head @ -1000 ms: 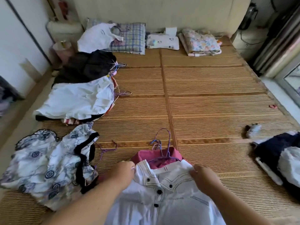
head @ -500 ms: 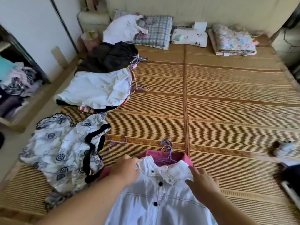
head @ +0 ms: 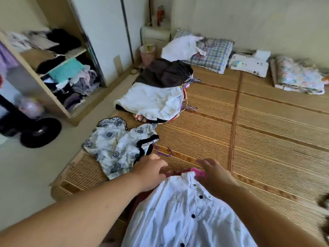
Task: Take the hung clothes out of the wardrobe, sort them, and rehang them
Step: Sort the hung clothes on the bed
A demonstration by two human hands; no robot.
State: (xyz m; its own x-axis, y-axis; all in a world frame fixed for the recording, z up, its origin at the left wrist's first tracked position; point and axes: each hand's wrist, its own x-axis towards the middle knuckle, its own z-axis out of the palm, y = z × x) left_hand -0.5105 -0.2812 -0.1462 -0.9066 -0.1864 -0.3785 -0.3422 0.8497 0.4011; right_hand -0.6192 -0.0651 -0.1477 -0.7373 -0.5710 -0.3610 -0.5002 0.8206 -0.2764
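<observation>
The woven mat (head: 267,131) covers the bed before us, and the open wardrobe (head: 53,72) stands to our left, its shelves stuffed with clothes. The white shirt (head: 187,216) lies flat at the mat's near edge. Its long axis runs straight away from us, collar pointing outward and dark buttons facing up. A pink garment (head: 198,171) peeks out beneath the collar. Our hands flank that collar. Our right hand (head: 215,177) lies palm down with straight fingers on collar and pink cloth. Our left hand (head: 149,171) rests at the collar's left edge, fingers loosely bent; we cannot tell whether it pinches anything.
</observation>
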